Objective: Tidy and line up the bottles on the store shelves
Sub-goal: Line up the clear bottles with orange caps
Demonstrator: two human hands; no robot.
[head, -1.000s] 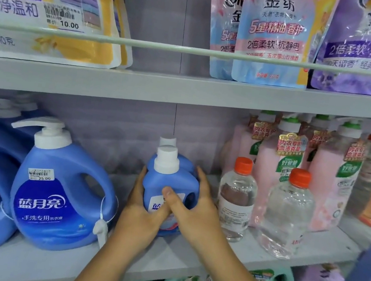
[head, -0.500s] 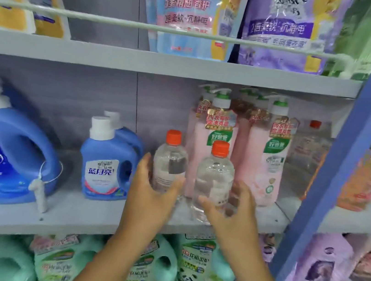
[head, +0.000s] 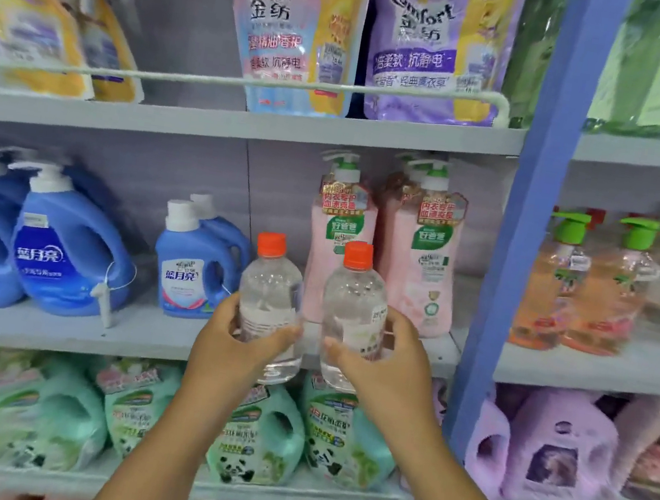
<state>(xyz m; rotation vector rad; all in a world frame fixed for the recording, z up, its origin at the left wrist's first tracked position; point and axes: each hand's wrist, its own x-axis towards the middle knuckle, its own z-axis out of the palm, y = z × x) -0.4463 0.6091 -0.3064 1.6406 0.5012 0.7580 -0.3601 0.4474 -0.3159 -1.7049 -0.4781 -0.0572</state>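
Each grip grasps one clear bottle: left hand (head: 234, 349) on left bottle (head: 272, 284), right hand (head: 383, 369) on right bottle (head: 355, 300).

Two clear bottles (head: 270, 305) (head: 352, 317): transparent glossy plastic, smooth orange caps (head: 271, 244), paper labels. Blue jugs (head: 71, 249): opaque glossy plastic, white plastic pumps. Pink bottles (head: 423, 272): translucent plastic, shiny printed labels. Refill pouches (head: 292, 30) on the top shelf: glossy plastic film, creased. Shelf (head: 136, 332) front edge: matt grey painted metal, smooth. Upright post (head: 537, 195): blue, matt

Two bottles (head: 272, 305) before pump bottles (head: 423, 259)
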